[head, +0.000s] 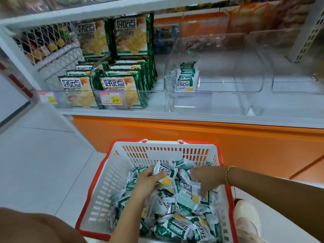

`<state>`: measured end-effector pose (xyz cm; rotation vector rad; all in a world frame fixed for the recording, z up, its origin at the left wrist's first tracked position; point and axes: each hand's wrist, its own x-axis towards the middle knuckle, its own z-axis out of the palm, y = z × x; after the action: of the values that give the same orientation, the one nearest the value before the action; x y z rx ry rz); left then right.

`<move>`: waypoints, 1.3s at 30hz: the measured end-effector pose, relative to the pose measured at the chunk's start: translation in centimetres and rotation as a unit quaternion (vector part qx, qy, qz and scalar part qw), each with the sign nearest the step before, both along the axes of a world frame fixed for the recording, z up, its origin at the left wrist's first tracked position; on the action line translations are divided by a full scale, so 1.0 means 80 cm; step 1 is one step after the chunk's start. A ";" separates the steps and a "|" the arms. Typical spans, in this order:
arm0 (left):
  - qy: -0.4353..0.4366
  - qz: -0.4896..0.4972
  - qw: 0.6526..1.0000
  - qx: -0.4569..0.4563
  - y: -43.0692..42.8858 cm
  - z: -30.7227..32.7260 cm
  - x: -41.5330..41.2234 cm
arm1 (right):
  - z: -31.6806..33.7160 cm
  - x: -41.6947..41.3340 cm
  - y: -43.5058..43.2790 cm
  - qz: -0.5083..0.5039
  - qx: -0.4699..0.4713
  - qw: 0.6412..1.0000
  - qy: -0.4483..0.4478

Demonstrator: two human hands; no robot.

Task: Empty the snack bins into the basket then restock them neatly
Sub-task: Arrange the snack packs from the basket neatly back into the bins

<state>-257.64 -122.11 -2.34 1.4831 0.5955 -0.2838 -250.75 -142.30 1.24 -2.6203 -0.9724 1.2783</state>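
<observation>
A white basket (112, 174) with a red rim sits on the floor below the shelf, holding a heap of several small green-and-white snack packets (182, 220). My left hand (149, 179) is inside it and grips one packet (165, 173) with its printed face up. My right hand (206, 178) reaches in from the right, fingers spread down onto the pile; whether it holds anything is unclear. On the shelf a clear plastic bin (215, 79) holds a short upright row of the same packets (185, 78) at its left side. The clear bin (298, 83) to its right holds nothing.
Larger green cracker packs (121, 83) fill the bins at shelf left, behind a price tag (110, 98). An orange base panel (192, 135) runs under the shelf. A wire rack (52, 48) stands far left. A pale shoe (245, 216) is beside the basket on white tile floor.
</observation>
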 end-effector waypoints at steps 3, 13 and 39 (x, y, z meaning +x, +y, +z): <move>-0.016 -0.004 1.000 -0.015 -0.006 0.008 0.006 | 0.042 0.017 0.008 -0.027 0.092 0.995 -0.022; -0.012 -0.075 0.994 -0.074 -0.040 0.041 0.010 | 0.084 0.034 0.024 -0.046 0.172 0.984 -0.030; -0.346 -0.051 0.861 0.369 -0.035 0.223 0.188 | 0.239 0.233 0.005 -0.196 0.149 0.940 -0.237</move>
<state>-242.57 -124.91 15.50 2.1966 0.0108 0.4568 -232.12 -141.90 20.38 -2.7222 -0.5692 0.3844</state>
